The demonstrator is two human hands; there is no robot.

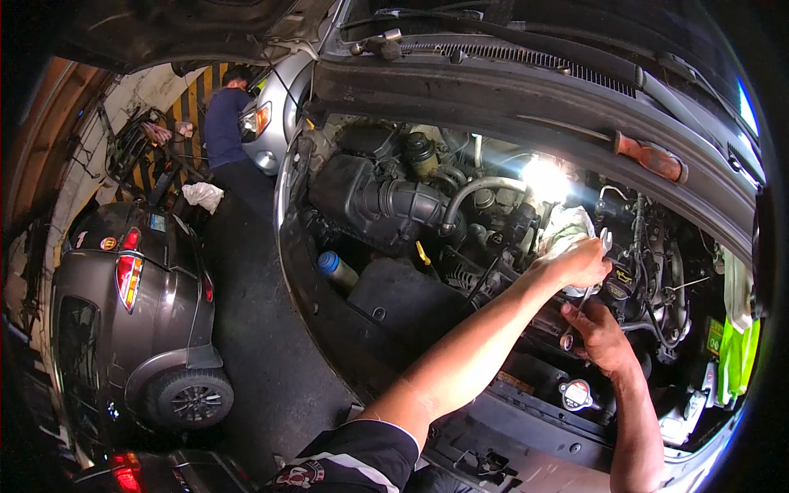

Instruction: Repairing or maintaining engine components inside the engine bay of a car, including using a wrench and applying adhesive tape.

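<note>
Left hand (582,263) is closed round the wrench (606,239) near 3 o'clock, white rag (565,223) at that hand's 11. Right hand (604,335) curls by the lower end (can't tell if it's actually gripping). I'd hold firm, shank steady, knuckles clear of the black cap (622,278).

A car workshop, shown by an exposed engine bay (403,297), screwdriver (651,157) and second car (156,308).
</note>
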